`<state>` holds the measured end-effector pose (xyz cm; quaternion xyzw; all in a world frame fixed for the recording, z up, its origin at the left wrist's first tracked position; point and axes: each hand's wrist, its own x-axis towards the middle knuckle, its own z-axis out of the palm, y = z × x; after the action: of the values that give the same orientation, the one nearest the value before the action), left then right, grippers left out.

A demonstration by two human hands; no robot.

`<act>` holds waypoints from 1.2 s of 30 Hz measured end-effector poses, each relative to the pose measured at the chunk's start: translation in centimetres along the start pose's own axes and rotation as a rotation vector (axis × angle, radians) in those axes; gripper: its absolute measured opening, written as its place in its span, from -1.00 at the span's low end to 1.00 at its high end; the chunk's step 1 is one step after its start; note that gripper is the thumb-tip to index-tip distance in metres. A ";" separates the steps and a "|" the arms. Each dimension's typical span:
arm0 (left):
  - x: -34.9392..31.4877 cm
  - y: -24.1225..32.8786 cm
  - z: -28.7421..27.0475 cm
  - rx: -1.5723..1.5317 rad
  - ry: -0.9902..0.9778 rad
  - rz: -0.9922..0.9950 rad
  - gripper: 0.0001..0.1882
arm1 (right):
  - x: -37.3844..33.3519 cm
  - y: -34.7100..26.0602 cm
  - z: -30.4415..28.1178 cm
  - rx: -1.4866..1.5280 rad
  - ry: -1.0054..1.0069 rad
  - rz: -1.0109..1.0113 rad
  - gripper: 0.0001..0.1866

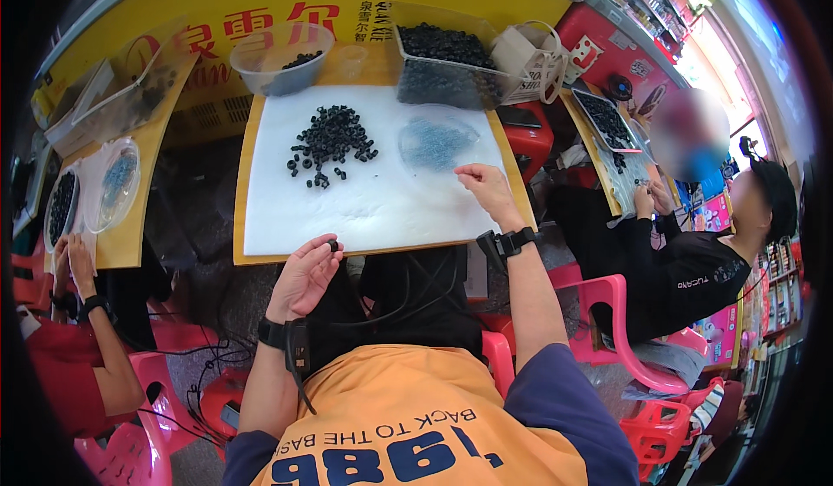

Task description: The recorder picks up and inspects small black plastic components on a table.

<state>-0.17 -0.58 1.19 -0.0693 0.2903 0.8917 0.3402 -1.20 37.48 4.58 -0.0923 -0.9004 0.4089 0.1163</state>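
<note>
At the table's (245,226) near edge, left of centre, a black part (333,246) was pinched between thumb and forefinger of the left hand (305,279), the other fingers half curled. The part was judged light, stiff, sturdy and apt to slip, best taken by its sides. The broadest stretch of white sheet (356,217) was found between the near edge and the black heap (333,134). Toward the right edge, the right hand (492,194) was poised by the dish (404,152), fingertips drawn together; any hold could not be told. The far edge was bounded by a bowl (253,71), left, and a bin (468,69), right.
</note>
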 end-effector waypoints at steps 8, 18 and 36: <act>-0.1 0.1 -0.2 -0.022 -0.004 -0.025 -0.77 | 0.2 -0.6 0.2 0.079 -0.025 0.045 -0.75; 0.1 0.0 -0.1 -0.030 -0.039 -0.043 -0.73 | -0.2 -0.6 -2.4 -0.107 0.054 0.046 -0.80; 0.0 0.0 0.4 -0.025 -0.082 -0.011 -0.76 | -2.8 -9.4 2.5 -0.071 -0.048 -0.089 -0.89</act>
<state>-0.16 -0.29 1.52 -0.0387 0.2644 0.8955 0.3558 0.05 28.85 9.75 -0.0465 -0.9201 0.3731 0.1094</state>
